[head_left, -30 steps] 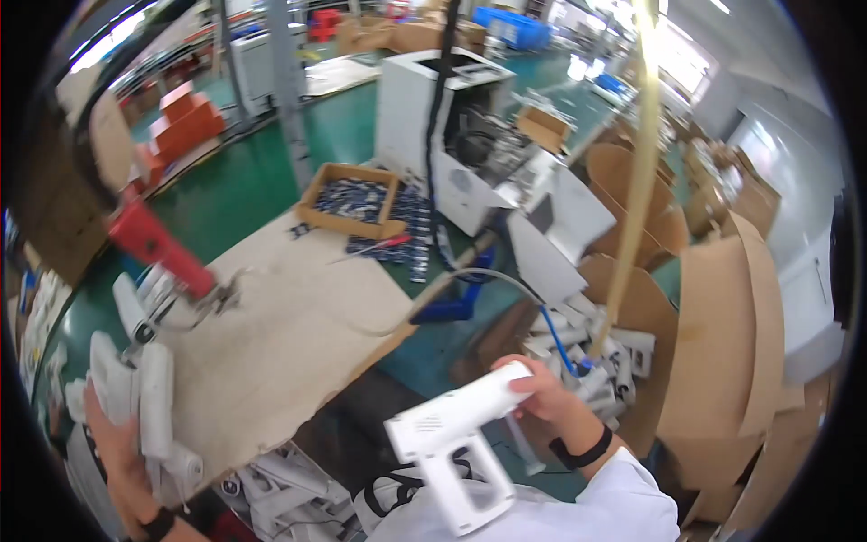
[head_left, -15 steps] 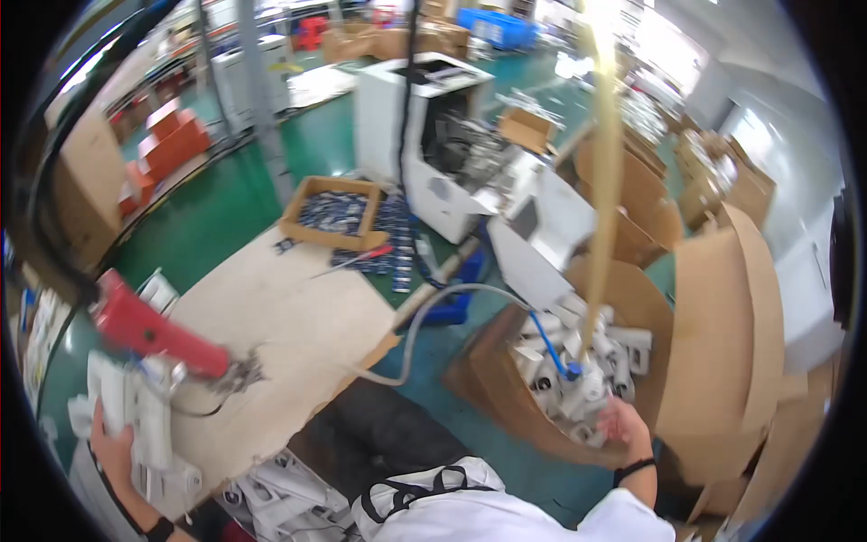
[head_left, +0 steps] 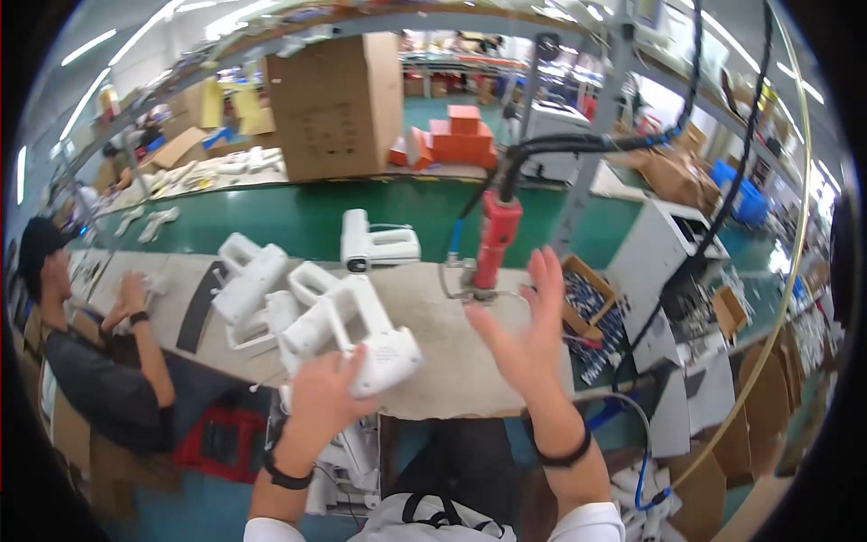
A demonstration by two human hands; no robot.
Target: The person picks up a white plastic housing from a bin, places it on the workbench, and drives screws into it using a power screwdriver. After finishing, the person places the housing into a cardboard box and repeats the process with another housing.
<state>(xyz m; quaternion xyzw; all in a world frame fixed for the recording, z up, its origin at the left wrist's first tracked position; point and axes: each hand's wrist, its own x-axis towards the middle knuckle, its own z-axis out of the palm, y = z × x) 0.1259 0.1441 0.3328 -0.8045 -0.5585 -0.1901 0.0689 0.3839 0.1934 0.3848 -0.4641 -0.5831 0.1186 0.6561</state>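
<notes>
A white plastic housing with a looped handle (head_left: 384,348) lies at the near end of a heap of similar parts on the workbench. My left hand (head_left: 330,397) grips its near end, the fingers partly hidden by the part. My right hand (head_left: 528,348) is raised over the bench, palm up and fingers apart, with nothing in it. Just beyond it a red tool (head_left: 499,239) stands upright under black cables, its metal tip close to the bench top (head_left: 442,361).
An open cardboard tray of small dark parts (head_left: 587,312) sits right of the tool. Another white housing (head_left: 379,244) lies at the bench's far edge. A co-worker (head_left: 99,361) handles a white part at left. A black curved strip (head_left: 200,307) lies between us.
The view has swung left. My right hand has left the box of white parts at right and come over the bench. My left hand is still at the white housings.
</notes>
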